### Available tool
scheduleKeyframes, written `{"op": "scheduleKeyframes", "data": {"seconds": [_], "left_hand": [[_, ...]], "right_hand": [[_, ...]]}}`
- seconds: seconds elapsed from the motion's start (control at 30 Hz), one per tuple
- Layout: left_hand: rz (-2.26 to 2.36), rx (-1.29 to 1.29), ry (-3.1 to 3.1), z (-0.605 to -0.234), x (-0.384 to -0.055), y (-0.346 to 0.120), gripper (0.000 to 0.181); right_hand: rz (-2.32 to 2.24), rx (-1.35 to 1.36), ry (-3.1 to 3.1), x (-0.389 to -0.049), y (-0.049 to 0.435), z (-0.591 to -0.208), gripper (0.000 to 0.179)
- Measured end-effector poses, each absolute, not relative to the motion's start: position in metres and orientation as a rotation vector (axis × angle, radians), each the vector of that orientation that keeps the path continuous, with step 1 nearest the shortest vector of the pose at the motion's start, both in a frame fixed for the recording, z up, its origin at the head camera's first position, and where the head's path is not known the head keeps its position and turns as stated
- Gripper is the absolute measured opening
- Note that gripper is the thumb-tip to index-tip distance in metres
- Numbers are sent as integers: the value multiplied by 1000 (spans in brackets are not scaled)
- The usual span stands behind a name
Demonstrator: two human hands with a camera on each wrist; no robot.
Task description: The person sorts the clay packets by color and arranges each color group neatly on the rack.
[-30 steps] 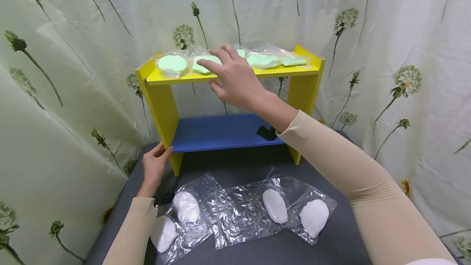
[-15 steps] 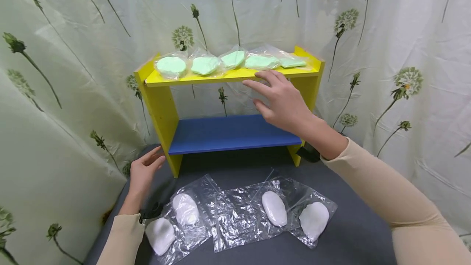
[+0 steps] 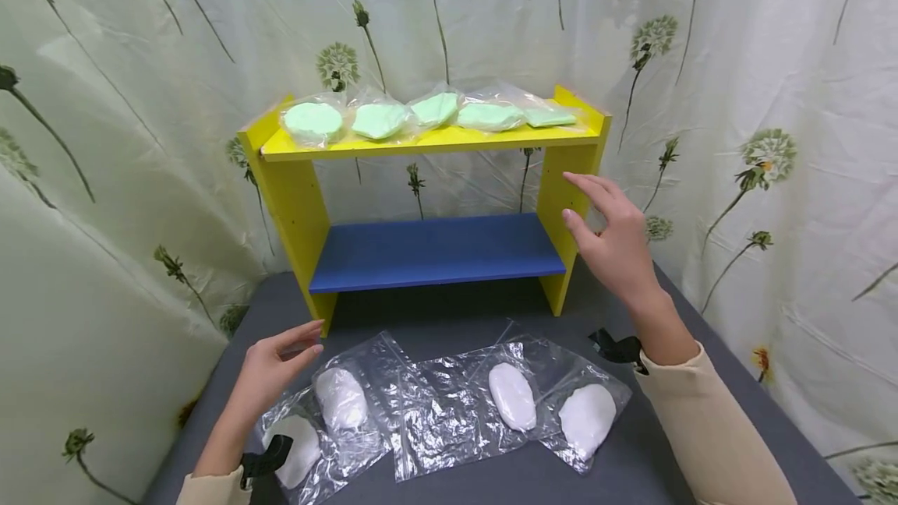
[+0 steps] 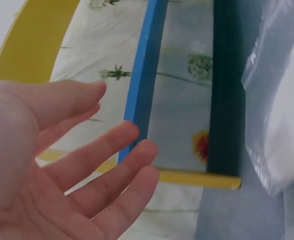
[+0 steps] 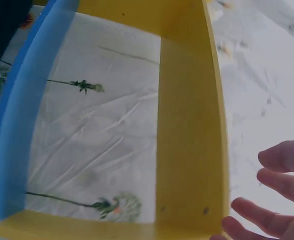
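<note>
"Both hands sit lower than half a second ago: left hand (image 3: pixel 270 365) down from the left side of the shelf (image 3: pixel 435 248) to near the white packs (image 3: pixel 342 400), right hand (image 3: pixel 617 240) off the top board (image 3: pixel 428 146) to beside the right upright (image 3: pixel 554 189). State?"

"Well apart, fingers loosely bent, holding nothing."

"Edges, room?"

"Shelf stands upright; a strip of dark table (image 3: pixel 449 314) runs between it and the four white packs. Five green packs (image 3: pixel 380 121) line the top board."

"Unclear?"

"Right fingertips overlap the upright in head view; contact cannot be told. Left strap (image 3: pixel 266 456) hides part of one white pack. Sleeves (image 3: pixel 715 427) run off the lower edge. Left wrist view is soft; its white pack is cut off at right."

"Surroundings?"

"Flower-print curtain (image 3: pixel 737 61) behind and at both sides."
</note>
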State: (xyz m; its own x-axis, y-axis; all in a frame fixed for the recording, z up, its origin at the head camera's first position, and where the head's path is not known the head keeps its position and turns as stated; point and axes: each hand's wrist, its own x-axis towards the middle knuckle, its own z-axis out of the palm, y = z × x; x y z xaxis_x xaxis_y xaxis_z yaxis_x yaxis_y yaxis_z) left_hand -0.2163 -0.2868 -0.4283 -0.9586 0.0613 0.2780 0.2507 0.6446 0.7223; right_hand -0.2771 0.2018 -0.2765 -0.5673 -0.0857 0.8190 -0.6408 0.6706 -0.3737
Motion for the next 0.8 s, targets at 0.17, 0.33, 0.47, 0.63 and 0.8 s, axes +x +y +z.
{"op": "scheduleKeyframes", "data": {"seconds": [0.17,0.33,0.47,0.63,0.8], "left_hand": [[-1049,-327,-2664,-429,-199,-290,42],[-955,-192,-2784,-434,-181,-300,45],[-835,115,-2939,-434,-167,-302,63],[-790,319,-3062,-439,-155,-298,90],[-812,404,-3081,-449,-149,-292,98]], "right_hand": [[1007,411,-2013,-271,214,-299,45],[1058,274,-2040,-283,229,-334,46],[1075,167,-2079,-296,236,-365,49],[1134,150,-2184,-311,237,-393,52],[1146,157,-2276,-324,236,-411,57]]}}
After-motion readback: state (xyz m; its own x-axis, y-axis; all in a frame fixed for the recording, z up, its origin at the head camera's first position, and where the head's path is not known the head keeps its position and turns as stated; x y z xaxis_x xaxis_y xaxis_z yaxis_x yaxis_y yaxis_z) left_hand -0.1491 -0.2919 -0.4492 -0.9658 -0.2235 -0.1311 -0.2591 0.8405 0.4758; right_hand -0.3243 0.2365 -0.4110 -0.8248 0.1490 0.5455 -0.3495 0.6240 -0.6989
